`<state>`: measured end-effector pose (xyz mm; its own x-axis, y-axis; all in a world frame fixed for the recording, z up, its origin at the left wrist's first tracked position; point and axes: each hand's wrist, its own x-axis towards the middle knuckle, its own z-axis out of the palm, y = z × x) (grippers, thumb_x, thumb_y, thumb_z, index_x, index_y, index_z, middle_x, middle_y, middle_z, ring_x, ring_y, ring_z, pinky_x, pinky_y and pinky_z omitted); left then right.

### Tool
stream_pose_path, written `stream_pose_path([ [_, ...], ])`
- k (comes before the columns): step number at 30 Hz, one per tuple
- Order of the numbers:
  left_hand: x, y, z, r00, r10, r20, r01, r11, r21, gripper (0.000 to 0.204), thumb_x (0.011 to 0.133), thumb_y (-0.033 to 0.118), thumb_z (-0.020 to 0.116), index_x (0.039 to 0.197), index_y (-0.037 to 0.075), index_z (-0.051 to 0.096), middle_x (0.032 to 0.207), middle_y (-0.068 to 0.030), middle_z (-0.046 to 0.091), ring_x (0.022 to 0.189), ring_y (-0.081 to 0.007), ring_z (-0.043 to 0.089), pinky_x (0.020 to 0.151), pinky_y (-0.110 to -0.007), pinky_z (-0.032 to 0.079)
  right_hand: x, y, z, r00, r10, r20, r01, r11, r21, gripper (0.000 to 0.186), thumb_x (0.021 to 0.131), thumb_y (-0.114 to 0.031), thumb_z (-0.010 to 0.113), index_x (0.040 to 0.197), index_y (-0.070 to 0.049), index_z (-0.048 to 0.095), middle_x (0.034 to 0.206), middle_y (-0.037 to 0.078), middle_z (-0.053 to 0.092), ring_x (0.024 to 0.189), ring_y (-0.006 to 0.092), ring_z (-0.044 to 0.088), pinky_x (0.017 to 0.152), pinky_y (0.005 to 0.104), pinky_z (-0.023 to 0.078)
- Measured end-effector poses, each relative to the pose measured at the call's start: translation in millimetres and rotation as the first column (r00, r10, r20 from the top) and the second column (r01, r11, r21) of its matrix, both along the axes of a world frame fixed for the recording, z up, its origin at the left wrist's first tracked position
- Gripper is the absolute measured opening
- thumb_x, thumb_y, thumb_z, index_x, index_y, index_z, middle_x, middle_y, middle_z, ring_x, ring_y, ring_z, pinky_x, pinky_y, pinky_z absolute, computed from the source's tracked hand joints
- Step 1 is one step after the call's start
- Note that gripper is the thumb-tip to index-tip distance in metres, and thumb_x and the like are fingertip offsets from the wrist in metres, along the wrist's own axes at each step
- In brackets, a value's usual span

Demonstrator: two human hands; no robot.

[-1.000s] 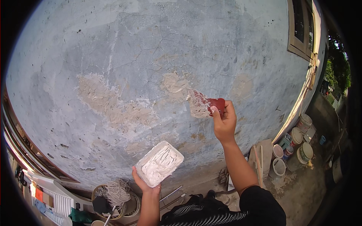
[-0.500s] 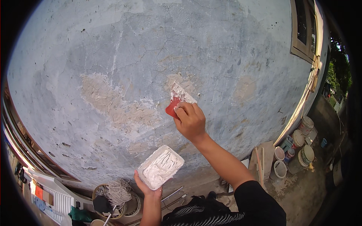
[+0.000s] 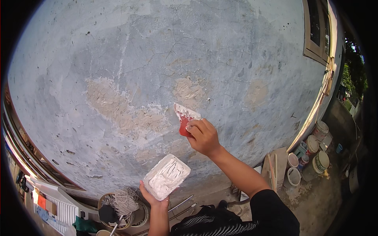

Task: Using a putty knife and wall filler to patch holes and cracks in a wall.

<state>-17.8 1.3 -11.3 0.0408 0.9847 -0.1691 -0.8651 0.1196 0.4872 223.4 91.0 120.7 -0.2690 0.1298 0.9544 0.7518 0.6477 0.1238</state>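
Note:
My right hand (image 3: 205,137) grips a red putty knife (image 3: 185,126), whose broad blade is coated with whitish filler. The blade lies just below a rough beige patch (image 3: 189,91) on the blue-grey wall (image 3: 153,35); whether it touches the wall I cannot tell. Lower down, my left hand (image 3: 155,200) supports a shallow white tub (image 3: 187,170) from beneath, thumb along its side. Pale filler (image 3: 167,177) with streaked marks covers the tub's inside. A larger filled patch (image 3: 114,103) spreads to the left, and a smaller one (image 3: 256,93) sits to the right.
Several buckets (image 3: 293,177) and leaning boards (image 3: 271,169) stand at the wall's foot on the right. At lower left are a white slatted chair (image 3: 63,210) and a basket with a string mop (image 3: 123,201). A framed window (image 3: 315,53) is at upper right.
My right hand has drawn the putty knife downward, off the middle patch, exposing more of it. The tub in my left hand has shifted very slightly down and left.

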Motion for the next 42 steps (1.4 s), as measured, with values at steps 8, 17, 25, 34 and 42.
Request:
stream_pose_path([
  [8, -2.5, 0.4, -1.8, 1.000, 0.004, 0.006, -0.004, 1.000, 0.016, 0.091, 0.087, 0.071, 0.030, 0.148, 0.004, 0.037, 0.141, -0.0222, 0.052, 0.115, -0.0484, 0.060, 0.062, -0.067, 0.058, 23.2, 10.0, 45.9, 0.436, 0.379, -0.816, -0.526, 0.843, 0.110, 0.020, 0.076, 0.010, 0.068, 0.089, 0.000, 0.057, 0.090, 0.015, 0.062, 0.075, 0.0253, 0.061, 0.067, 0.0290, 0.052],
  [17, -2.6, -0.7, -2.7, 1.000, -0.006, -0.009, 0.006, 1.000, -0.006, 0.091, 0.086, 0.073, 0.029, 0.149, 0.007, 0.038, 0.143, -0.0193, 0.052, 0.120, -0.0480, 0.057, 0.069, -0.069, 0.054, -5.3, 6.8, 66.5, 0.973, -0.121, -0.195, 0.170, 0.952, 0.253, 0.023, 0.065, 0.001, 0.072, 0.080, -0.008, 0.058, 0.091, 0.005, 0.063, 0.076, 0.0250, 0.059, 0.064, 0.0355, 0.048],
  [25, -0.4, -0.4, -1.9, 1.000, -0.011, 0.020, 0.011, 1.000, -0.001, 0.091, 0.087, 0.073, 0.029, 0.149, 0.008, 0.038, 0.143, -0.0185, 0.051, 0.119, -0.0465, 0.058, 0.071, -0.068, 0.055, -37.5, 43.0, 34.0, 0.974, -0.205, -0.093, 0.216, 0.969, 0.121, 0.022, 0.064, -0.004, 0.074, 0.080, -0.010, 0.060, 0.099, 0.000, 0.066, 0.083, 0.0215, 0.061, 0.068, 0.0349, 0.049],
  [34, -0.1, -6.4, 2.0, 1.000, -0.008, 0.001, 0.008, 1.000, -0.005, 0.092, 0.087, 0.073, 0.029, 0.150, 0.007, 0.036, 0.145, -0.0194, 0.050, 0.121, -0.0465, 0.057, 0.071, -0.068, 0.055, -44.8, 4.8, 21.8, 0.998, 0.024, -0.061, -0.024, 1.000, -0.001, 0.025, 0.062, -0.001, 0.075, 0.080, -0.008, 0.060, 0.093, 0.002, 0.065, 0.076, 0.0221, 0.061, 0.063, 0.0327, 0.051],
  [42, -1.9, -5.2, -6.2, 0.999, -0.005, -0.034, 0.006, 1.000, 0.013, 0.091, 0.087, 0.072, 0.029, 0.150, 0.006, 0.037, 0.144, -0.0200, 0.050, 0.118, -0.0469, 0.059, 0.070, -0.068, 0.056, -8.5, 37.0, 65.7, 0.475, 0.335, -0.814, -0.594, 0.804, -0.015, 0.021, 0.086, -0.009, 0.076, 0.082, -0.001, 0.056, 0.072, 0.004, 0.060, 0.063, 0.0074, 0.050, 0.055, 0.0252, 0.042],
])
